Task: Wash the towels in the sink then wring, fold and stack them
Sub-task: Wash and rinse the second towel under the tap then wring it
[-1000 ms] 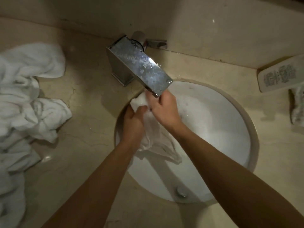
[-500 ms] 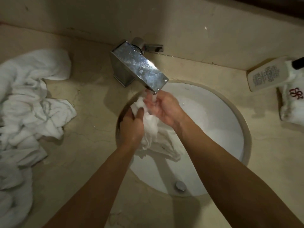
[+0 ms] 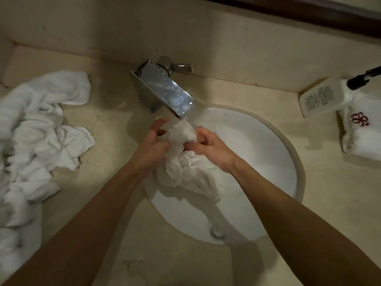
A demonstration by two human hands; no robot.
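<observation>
A wet white towel (image 3: 185,170) hangs bunched over the round white sink (image 3: 274,153), its top under the spout of the chrome faucet (image 3: 165,91). My left hand (image 3: 152,145) grips the towel's left side, fingers reaching up toward the spout. My right hand (image 3: 208,143) holds the right side with curled fingers, palm turned up. The lower part of the towel droops into the basin between my forearms.
A heap of crumpled white towels (image 3: 37,141) covers the beige counter on the left. At the right stand a white pump bottle (image 3: 321,98) and a folded white towel with a red flower emblem (image 3: 362,135). The drain (image 3: 217,232) lies at the basin's near side.
My hands have drawn slightly apart and bunched the towel up between them under the spout. My right palm has turned upward. The view has shifted so more of the right counter shows.
</observation>
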